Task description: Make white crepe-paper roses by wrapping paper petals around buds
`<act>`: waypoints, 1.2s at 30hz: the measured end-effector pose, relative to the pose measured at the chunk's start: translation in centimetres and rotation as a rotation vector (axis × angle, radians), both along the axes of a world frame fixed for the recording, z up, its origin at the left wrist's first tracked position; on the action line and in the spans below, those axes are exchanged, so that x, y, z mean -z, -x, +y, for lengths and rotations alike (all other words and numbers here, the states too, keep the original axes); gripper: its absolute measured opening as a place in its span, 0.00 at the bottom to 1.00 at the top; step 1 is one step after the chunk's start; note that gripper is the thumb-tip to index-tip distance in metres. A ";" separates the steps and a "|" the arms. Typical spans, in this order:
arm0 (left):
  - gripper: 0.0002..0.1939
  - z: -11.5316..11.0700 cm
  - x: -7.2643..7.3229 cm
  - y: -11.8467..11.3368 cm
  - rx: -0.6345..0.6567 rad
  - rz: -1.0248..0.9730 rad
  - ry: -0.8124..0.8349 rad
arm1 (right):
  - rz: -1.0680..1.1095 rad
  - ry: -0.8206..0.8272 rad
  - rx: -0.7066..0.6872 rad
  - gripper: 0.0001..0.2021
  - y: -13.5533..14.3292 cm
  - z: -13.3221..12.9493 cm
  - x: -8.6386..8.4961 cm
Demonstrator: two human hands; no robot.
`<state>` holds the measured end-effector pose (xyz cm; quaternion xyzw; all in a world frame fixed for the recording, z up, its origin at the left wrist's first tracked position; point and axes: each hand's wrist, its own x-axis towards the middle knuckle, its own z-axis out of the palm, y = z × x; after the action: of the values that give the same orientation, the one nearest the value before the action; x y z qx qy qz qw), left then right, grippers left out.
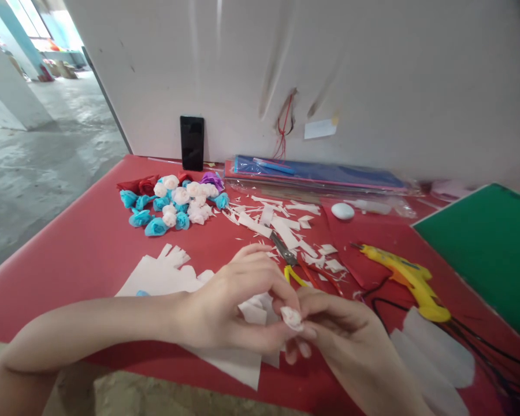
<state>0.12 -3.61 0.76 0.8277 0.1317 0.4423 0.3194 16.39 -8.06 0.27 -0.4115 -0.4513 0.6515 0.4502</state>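
A small white paper flower [292, 318] is pinched between the fingertips of both hands near the table's front. My left hand [242, 303] grips it from the left, thumb below and index finger above. From the right, my right hand [346, 332] holds its lower right edge with thumb and fingers. Beneath and behind my left hand lie white paper sheets [149, 277] with cut edges. Scissors [285, 248] with red and yellow handles lie just beyond the hands, among white paper scraps [286, 231]. Part of the paper under my left hand is hidden.
Blue, white, red and purple paper flowers [182, 196] sit at the back left of the red table [91, 231]. A phone [192, 143] leans on the wall. At right are a yellow glue gun [398, 271] with cables and a green board [485, 248].
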 end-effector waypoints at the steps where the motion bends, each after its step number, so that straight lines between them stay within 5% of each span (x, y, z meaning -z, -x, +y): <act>1: 0.04 -0.1 0.1 0.0 -0.003 -0.009 0.008 | -0.019 -0.025 0.021 0.04 0.0 0.0 0.0; 18: 0.02 -0.4 1.1 -0.6 -0.057 -0.067 -0.067 | -0.070 -0.072 0.092 0.05 0.7 -0.1 -0.1; 36: 0.02 -0.5 0.5 -0.5 -0.029 -0.029 0.068 | 0.378 0.347 -0.219 0.03 0.0 0.3 1.2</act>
<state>0.59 -4.10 0.28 0.8078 0.1537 0.4542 0.3428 16.40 -7.72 -0.97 -0.3022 -0.2827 0.8291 0.3759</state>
